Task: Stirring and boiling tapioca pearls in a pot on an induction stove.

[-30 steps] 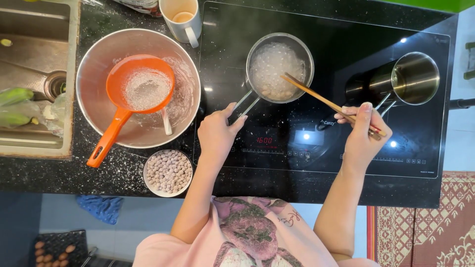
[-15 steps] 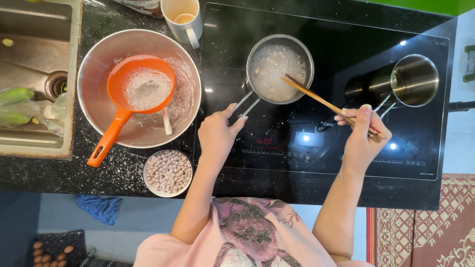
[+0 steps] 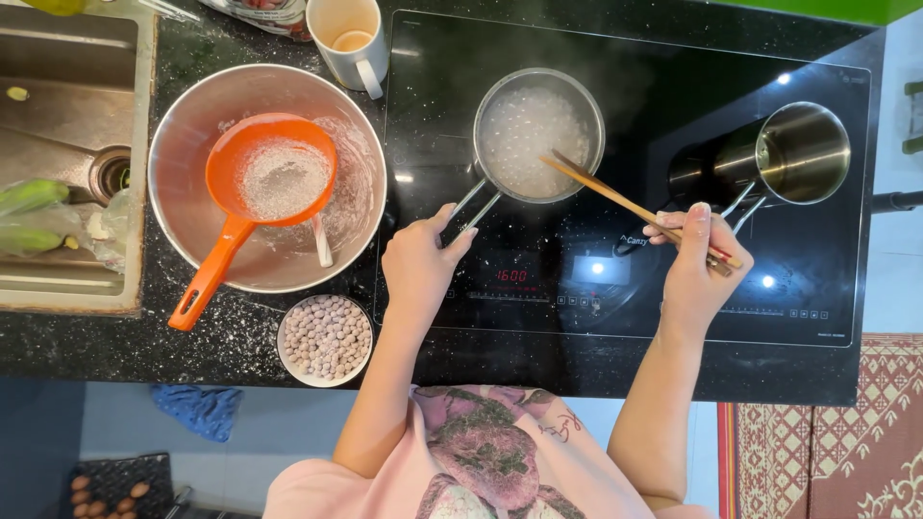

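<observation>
A small steel saucepan (image 3: pixel 538 135) of bubbling white pearls steams on the black induction hob (image 3: pixel 625 58). My left hand (image 3: pixel 418 264) grips the saucepan's thin metal handle. My right hand (image 3: pixel 697 264) holds a pair of wooden chopsticks (image 3: pixel 615 197), whose tips dip into the pan's right side. A small white bowl (image 3: pixel 325 339) of pale round balls sits on the counter just left of my left forearm.
A big steel mixing bowl (image 3: pixel 183 125) holds an orange sieve (image 3: pixel 260 187) with flour. A white mug (image 3: pixel 351 38) stands behind it. A second steel pot (image 3: pixel 793 154) sits on the hob's right. A sink (image 3: pixel 58 144) lies at far left.
The chopstick tips have shifted slightly inside the pan. Both hands stay in place.
</observation>
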